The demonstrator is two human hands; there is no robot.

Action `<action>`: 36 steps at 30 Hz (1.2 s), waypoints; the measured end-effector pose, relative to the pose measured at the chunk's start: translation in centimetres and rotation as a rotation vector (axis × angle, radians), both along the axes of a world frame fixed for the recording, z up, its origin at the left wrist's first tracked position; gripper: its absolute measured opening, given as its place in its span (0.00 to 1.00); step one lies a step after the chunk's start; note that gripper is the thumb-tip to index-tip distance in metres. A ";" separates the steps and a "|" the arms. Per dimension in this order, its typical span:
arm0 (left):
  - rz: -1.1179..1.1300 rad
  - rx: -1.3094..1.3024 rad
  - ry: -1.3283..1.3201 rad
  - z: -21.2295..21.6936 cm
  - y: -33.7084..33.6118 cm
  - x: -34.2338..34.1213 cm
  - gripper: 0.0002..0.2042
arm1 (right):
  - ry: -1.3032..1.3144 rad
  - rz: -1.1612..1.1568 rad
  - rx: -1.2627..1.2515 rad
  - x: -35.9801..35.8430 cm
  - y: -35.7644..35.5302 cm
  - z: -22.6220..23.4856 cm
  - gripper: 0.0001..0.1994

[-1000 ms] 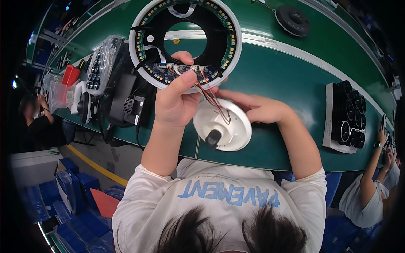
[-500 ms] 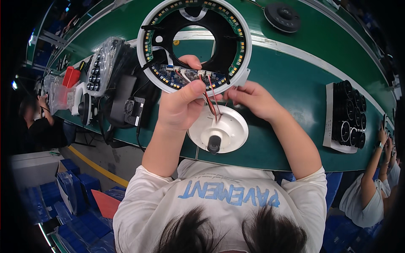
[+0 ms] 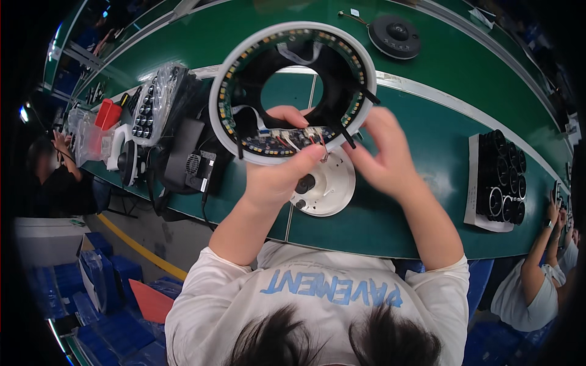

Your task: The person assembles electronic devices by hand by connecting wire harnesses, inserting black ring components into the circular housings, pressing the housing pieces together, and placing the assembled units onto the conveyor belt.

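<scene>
A white-rimmed ring light housing with small LEDs round its inside is held up over the bench, tilted. My left hand grips its lower side, the thumb over a circuit board with thin wires, a finger showing through the central opening. At the lower right rim, my right hand is closed round the edge, some fingers hidden behind it. Black prongs stick out close to that hand. Partly covered by the left hand, a round white base with a black cylindrical piece lies beneath on the bench.
A dark grey round device with a short cable lies at the far right. Black lens rings stand in a white tray to the right. Leftward are a black power adapter, a bagged tray and a red piece. Other people sit at both sides.
The ring housing has moved right and slightly nearer, and tilted. My right hand has gone from the wires under it to its right rim. The left hand keeps its hold.
</scene>
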State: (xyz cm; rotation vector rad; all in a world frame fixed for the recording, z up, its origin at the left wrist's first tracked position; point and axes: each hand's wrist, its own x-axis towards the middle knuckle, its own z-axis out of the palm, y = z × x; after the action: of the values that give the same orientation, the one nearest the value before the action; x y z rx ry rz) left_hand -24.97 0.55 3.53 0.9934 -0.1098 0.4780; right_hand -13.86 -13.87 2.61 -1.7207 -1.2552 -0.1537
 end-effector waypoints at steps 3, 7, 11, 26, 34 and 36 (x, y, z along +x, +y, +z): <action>0.128 0.133 -0.016 -0.6 -0.9 0.1 0.17 | 0.655 0.321 0.069 -3.6 0.4 0.4 0.27; 0.232 0.357 -0.074 -1.1 -1.5 -0.3 0.11 | 0.795 0.273 0.149 -5.5 1.3 -0.4 0.19; 0.321 0.329 -0.105 -0.1 -2.0 -0.2 0.10 | 0.374 0.001 0.052 -4.0 0.9 -0.7 0.08; 0.184 0.107 0.089 -0.5 -1.0 0.3 0.13 | -0.019 -0.068 0.005 -1.6 -0.9 3.4 0.03; 0.082 0.005 0.141 -0.3 -0.4 -0.5 0.14 | 0.102 0.172 -0.103 -1.2 -1.3 3.9 0.08; 0.096 0.003 0.167 -0.2 -0.5 -0.1 0.16 | 0.096 0.172 -0.157 -0.8 -1.7 4.3 0.08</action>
State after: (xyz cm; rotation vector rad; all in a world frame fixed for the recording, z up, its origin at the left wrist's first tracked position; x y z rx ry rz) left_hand -25.08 0.01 3.31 1.0410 0.0871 0.4808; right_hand -14.64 -15.55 6.95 -1.7211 -1.3655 0.1310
